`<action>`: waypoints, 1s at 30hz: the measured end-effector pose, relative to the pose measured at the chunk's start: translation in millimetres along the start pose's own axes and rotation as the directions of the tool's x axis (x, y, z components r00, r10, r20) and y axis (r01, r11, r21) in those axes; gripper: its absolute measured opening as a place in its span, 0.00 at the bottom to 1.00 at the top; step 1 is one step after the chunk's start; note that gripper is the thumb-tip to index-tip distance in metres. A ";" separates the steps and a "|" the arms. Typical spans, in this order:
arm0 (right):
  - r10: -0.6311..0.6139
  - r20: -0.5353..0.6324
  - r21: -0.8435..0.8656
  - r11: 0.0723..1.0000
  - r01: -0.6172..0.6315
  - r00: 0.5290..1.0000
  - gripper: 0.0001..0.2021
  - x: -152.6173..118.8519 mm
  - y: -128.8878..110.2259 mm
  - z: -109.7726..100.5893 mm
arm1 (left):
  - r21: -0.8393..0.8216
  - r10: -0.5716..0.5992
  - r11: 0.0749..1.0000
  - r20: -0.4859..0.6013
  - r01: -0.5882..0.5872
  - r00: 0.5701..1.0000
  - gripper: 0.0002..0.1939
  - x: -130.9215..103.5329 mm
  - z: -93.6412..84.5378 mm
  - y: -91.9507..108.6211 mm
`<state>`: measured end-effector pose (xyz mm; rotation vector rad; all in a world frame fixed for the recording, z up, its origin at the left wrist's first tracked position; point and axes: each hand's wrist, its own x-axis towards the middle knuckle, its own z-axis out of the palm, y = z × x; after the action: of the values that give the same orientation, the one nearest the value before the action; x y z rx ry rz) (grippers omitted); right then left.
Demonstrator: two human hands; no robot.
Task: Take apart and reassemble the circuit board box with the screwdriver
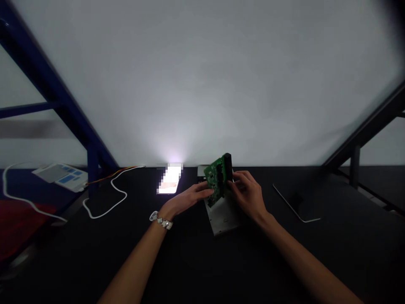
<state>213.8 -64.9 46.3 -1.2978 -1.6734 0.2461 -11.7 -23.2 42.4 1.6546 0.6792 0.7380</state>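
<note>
A green circuit board (pixel 215 176) with a black connector strip along its right edge is held up, tilted, between my hands. My left hand (pixel 190 197) grips its lower left side, fingers and thumb closed on the edge. My right hand (pixel 248 193) pinches the board's right side by the black strip. Beneath the board, a flat grey metal plate (pixel 223 221) lies on the black table (pixel 190 261), partly hidden by the board and my right hand.
A brightly lit screen (pixel 171 179) stands left of the plate. A white cable (pixel 109 209) curls farther left, near a printed sheet (pixel 65 176). At right lies a thin bent rod (pixel 289 205). Blue frame beams (pixel 63 93) flank the left side; a red item (pixel 22 223) is at far left.
</note>
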 end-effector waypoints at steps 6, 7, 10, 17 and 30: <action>-0.104 -0.004 0.137 0.985 0.103 0.995 0.13 0.8 -8.8 -1.1 | 0.062 0.022 0.998 0.071 -0.026 0.997 0.37 3.1 10.9 6.1; -0.131 0.006 0.159 0.979 0.129 0.991 0.14 0.8 -10.5 -1.2 | 0.100 0.057 0.993 0.056 -0.062 0.997 0.40 3.7 13.4 4.4; -0.197 0.029 0.210 0.960 0.187 0.980 0.15 0.9 -14.8 -0.5 | 0.221 0.157 0.963 0.018 -0.157 0.987 0.48 6.0 20.9 -1.7; -0.314 0.035 0.178 0.936 0.303 0.949 0.22 -1.9 -17.1 7.1 | 0.361 0.324 0.892 -0.088 -0.274 0.942 0.54 16.2 27.2 -20.1; 0.009 0.152 0.328 0.943 -0.059 0.988 0.22 -7.9 -18.9 -2.3 | 0.544 0.422 0.796 -0.185 -0.265 0.887 0.45 10.6 14.5 -7.1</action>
<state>203.3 -80.1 55.4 -1.0745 -1.6480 0.6320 5.9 -22.7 34.3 2.2182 0.8417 1.1686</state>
